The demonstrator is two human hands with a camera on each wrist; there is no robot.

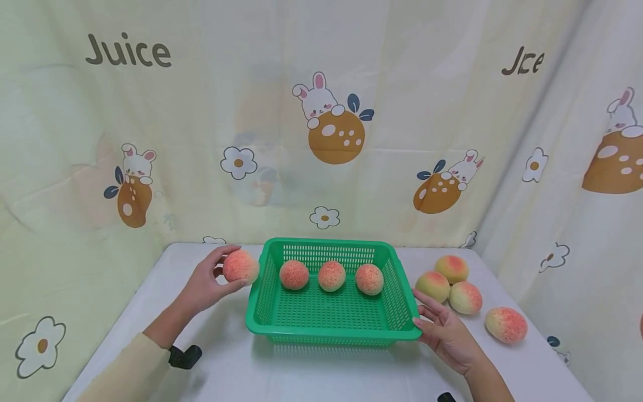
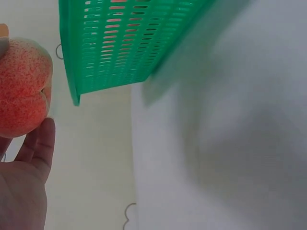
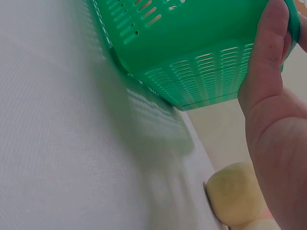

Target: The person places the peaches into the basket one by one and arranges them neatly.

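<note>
A green plastic basket (image 1: 329,334) stands on the table with three pink-red peaches (image 1: 331,276) in a row toward its back. My left hand (image 1: 205,286) holds another peach (image 1: 240,266) between thumb and fingers, just outside the basket's left rim. In the left wrist view that peach (image 2: 21,88) shows its crease, raised near the basket wall (image 2: 112,45). My right hand (image 1: 449,334) grips the basket's right rim near the front corner, and in the right wrist view the thumb (image 3: 272,48) lies along the green wall.
Several yellow-and-pink peaches (image 1: 465,297) lie on the table right of the basket, one (image 1: 506,325) apart from the others and nearer the right edge. A patterned curtain (image 1: 276,195) hangs behind the white table (image 1: 321,374). Each wrist wears a black strap piece (image 1: 185,357).
</note>
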